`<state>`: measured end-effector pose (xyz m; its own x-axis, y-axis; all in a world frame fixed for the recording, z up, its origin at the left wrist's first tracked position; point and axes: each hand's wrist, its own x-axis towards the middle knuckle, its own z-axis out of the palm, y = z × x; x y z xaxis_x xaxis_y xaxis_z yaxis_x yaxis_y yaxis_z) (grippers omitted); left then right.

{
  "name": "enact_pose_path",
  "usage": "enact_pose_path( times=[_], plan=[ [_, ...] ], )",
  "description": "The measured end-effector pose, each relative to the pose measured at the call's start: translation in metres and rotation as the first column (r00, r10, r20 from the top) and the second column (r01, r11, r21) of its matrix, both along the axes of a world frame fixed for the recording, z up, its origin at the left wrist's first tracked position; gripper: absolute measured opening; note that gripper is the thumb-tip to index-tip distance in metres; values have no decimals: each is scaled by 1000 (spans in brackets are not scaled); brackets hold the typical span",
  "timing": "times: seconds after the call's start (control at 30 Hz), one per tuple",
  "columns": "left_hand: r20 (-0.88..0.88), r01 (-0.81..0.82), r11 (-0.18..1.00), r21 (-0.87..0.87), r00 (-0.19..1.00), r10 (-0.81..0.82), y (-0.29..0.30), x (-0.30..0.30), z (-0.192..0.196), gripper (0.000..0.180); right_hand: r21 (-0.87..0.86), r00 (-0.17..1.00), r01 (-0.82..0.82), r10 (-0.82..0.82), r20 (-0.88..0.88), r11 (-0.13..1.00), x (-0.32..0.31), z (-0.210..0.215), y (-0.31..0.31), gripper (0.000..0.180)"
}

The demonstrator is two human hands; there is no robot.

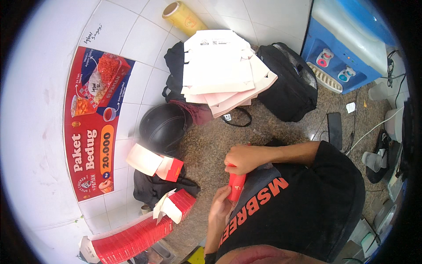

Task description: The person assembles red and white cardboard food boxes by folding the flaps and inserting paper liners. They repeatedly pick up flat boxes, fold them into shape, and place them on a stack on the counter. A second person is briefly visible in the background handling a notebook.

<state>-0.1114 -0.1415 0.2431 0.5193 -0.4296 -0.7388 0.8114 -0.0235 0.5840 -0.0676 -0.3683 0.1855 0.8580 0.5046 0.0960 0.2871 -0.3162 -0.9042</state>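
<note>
Red cardboard, a small flat carton [236, 184], sits between both hands right over the speckled brown stone counter [206, 145], which serves as the landmark for everything else. In the head view, the left hand [220, 206] wraps around the carton's lower end with fingers curled closed on it, while the right hand [241, 159] pinches its upper end, fingers bent tight over the top edge. The carton stands roughly upright, just above the counter's near edge and close to the person's black shirt.

Toward the counter's left side lie two half-formed red-and-white cartons [154, 162], one resting on dark cloth, the other [176, 205] tipped open nearer the front. At the counter's near-left corner a long stack of flat red carton blanks [132, 240] leans on its side. Against the wall behind the counter sits a rounded black helmet [163, 125], a pile of white and pale pink flat box sheets [224, 70] on a black bag, and a second black backpack [290, 83]. A roll of yellowish cling film [182, 17] leans at the far back.

Judging from the grip, the risk is creasing: both hands squeeze thin card at opposite ends, so too hard a push could buckle a panel or tear a flap. The leaning stack of blanks could also slide off the counter if nudged by an elbow.
</note>
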Motion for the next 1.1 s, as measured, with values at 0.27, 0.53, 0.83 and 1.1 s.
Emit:
enact_pose_path(
  times=[0.27,0.53,0.83,1.1],
  plan=[
    [406,149,953,264,879,-250,20,7,12,27,170,981,-195,194,25,966,12,10,3,33],
    [318,115,349,930,226,-921,-3,14,81,40,-201,948,-286,307,80,937,21,46,1,45],
    [394,-526,422,739,-170,-903,-33,25,88,53,-139,968,-179,200,152,974,31,49,4,38],
    [912,-451,840,303,392,-118,-44,-4,23,64,569,965,183,-256,51,802,-3,52,26,35]
  ],
)
